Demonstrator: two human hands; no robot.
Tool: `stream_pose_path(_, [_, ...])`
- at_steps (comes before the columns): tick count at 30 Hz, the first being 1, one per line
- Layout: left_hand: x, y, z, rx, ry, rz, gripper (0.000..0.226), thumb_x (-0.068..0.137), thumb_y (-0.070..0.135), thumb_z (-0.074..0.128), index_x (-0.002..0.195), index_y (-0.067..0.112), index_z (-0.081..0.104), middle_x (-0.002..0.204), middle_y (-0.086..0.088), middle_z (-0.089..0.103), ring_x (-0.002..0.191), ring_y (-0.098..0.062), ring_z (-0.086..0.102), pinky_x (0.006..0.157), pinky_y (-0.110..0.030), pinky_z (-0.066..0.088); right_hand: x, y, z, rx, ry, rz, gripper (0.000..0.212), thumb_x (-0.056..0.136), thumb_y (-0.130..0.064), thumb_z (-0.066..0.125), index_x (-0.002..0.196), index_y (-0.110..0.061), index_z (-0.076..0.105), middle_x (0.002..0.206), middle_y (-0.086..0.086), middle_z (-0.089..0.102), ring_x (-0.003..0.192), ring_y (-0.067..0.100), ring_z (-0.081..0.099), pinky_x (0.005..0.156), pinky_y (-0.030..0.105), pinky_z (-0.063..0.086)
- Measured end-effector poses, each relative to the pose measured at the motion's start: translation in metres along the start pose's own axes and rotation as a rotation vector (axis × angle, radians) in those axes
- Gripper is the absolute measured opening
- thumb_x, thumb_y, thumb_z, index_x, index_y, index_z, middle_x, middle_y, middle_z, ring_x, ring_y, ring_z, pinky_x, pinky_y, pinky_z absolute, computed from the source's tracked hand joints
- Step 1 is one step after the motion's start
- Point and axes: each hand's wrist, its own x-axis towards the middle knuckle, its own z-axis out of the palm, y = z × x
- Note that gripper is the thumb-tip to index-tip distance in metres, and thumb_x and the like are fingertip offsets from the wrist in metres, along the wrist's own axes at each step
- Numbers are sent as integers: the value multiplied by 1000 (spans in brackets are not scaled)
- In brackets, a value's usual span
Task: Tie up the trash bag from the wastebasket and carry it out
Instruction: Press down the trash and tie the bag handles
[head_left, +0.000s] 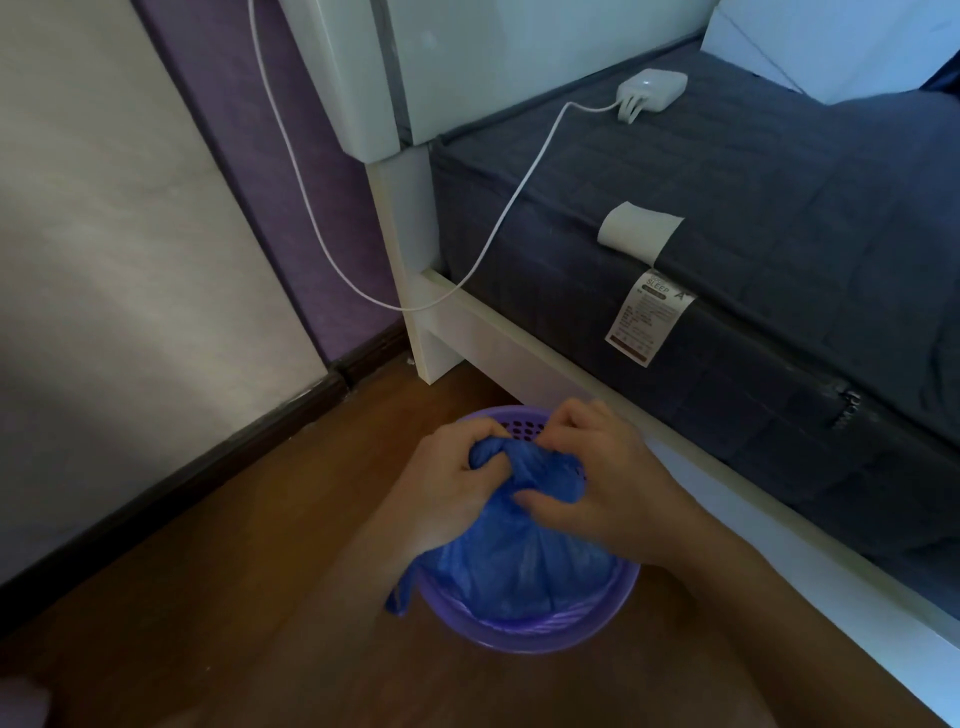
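Gripping the gathered top of the blue trash bag (511, 561), both bare hands work just above the purple wastebasket (524, 631), which stands on the wooden floor (218, 587) near the bottom middle of the scene. The left hand (449, 483) is curled tight around a twisted bunch of blue plastic on the left side of the bag's neck, fingers folded over it and thumb pressed against the film. The right hand (605, 475) closes on the other bunch from the right; its fingers are bent down into the folds at the far side and its thumb lies across the plastic on the near side, so the two bunches meet between the hands in a crumpled knot of plastic. Whether the knot is complete cannot be told.

The body of the bag sits inside the wastebasket, bulging up above the rim, and one loose strip of blue plastic hangs over the rim on the near left. The basket's perforated far wall shows just beyond the knuckles.

To the right runs a white bed frame (519, 338) carrying a dark grey mattress (753, 218) with a sewn label. A white charger (652, 89) rests on the mattress at the far side, its cable (332, 260) looping down to the left.
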Motion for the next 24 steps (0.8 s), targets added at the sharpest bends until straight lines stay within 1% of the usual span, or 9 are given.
stream_pose_path(2, [1,1,3,-125,-20,-80,9,92,14,62,91,11,70,82,-17,70,71,-31,65,67,-47,54,0,4,-2,43,3,28,18,78,-49,58,77,-31,58,86,-17,48,83,4,51,72,29,45])
stream_pose_path(5, [1,2,6,-431,-67,-216,11,94,8,60,96,1,68,69,-8,67,59,-16,62,54,-28,51,0,9,-5,56,6,117,12,82,-37,62,74,-34,54,88,-13,49,80,4,53,67,24,44])
stream_pose_path(9, [-5,8,12,-805,-168,-427,23,94,11,59,113,-2,65,61,-2,59,43,-7,54,39,-15,43,4,10,-3,74,63,205,6,82,-32,64,79,-28,68,86,-14,48,78,7,55,66,33,51])
stream_pose_path(11, [-6,6,14,-977,-222,-445,27,93,14,60,113,-3,64,58,-1,51,36,-4,40,32,-13,28,6,12,-5,64,45,214,11,84,-30,64,83,-27,74,83,-14,49,75,7,54,66,33,50])
stream_pose_path(13, [-8,4,17,-1078,-310,-437,25,94,18,58,112,1,63,54,2,48,35,-2,31,35,-14,17,8,14,-5,69,-4,213,10,85,-28,65,81,-27,74,81,-13,49,72,5,52,65,31,47])
stream_pose_path(17, [-14,-1,22,-1284,-547,-404,24,98,23,54,111,4,59,51,3,43,39,-4,25,37,-13,22,8,17,4,78,-110,207,14,88,-26,66,80,-37,63,84,-16,45,76,7,50,66,21,38])
stream_pose_path(18, [-13,-2,23,-1291,-548,-414,24,97,24,55,110,4,59,50,3,41,40,-4,23,37,-13,23,8,17,6,48,-113,197,9,90,-26,65,89,-35,66,85,-17,44,76,5,48,66,19,36])
stream_pose_path(20, [-12,-1,24,-1291,-488,-458,24,96,25,57,107,4,60,50,3,38,39,-5,22,36,-13,23,6,15,2,61,-90,182,25,89,-23,65,113,-32,64,94,-17,48,77,0,49,68,18,40])
stream_pose_path(24, [-9,-3,21,-1250,-351,-521,24,94,28,58,99,5,63,50,2,31,36,-4,27,35,-13,22,0,11,-11,359,-36,74,34,79,-17,71,108,-29,57,101,-14,61,93,5,62,72,23,55])
